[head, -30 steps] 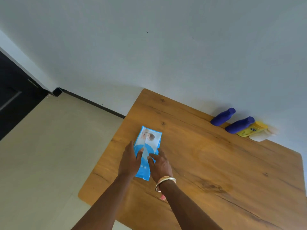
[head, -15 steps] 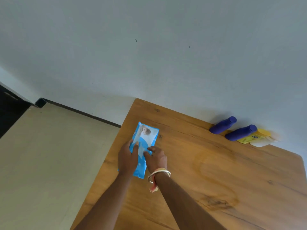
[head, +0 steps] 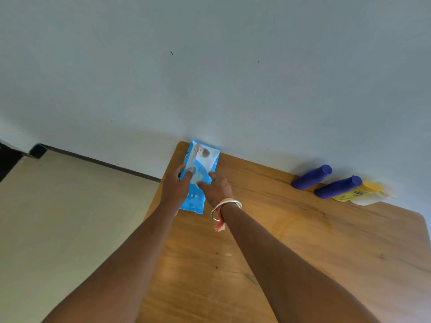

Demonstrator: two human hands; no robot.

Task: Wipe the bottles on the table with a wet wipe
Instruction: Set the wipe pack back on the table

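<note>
Clamping the wipe pack at 12 o'clock, my left grip curls round its edge; my right grip touches the flap, pinch unclear. Bottles lie at 2 o'clock. Tugging hard could slide it off the tabletop corner.

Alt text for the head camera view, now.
The left hand grips a blue wet wipe pack over a corner of the wooden table; the right hand touches its front. Two blue bottles and a yellow bottle sit by the wall.
</note>
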